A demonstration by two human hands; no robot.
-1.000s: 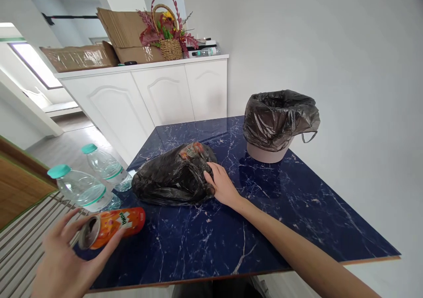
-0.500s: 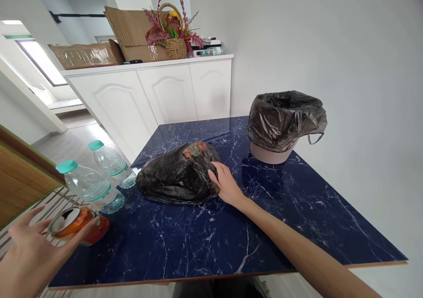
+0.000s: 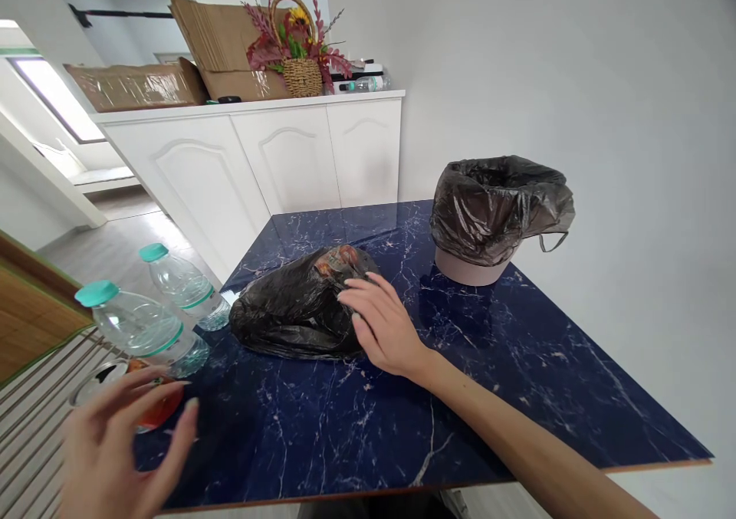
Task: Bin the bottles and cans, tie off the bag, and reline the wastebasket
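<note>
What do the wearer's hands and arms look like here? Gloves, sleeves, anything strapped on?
Two bare human hands, left hand and right hand; no gloves or rings visible. The right forearm shows slim and uncovered to the frame edge: no sleeve, watch, bracelet or cable. The left forearm is out of frame, so its sleeve can't be judged.
</note>
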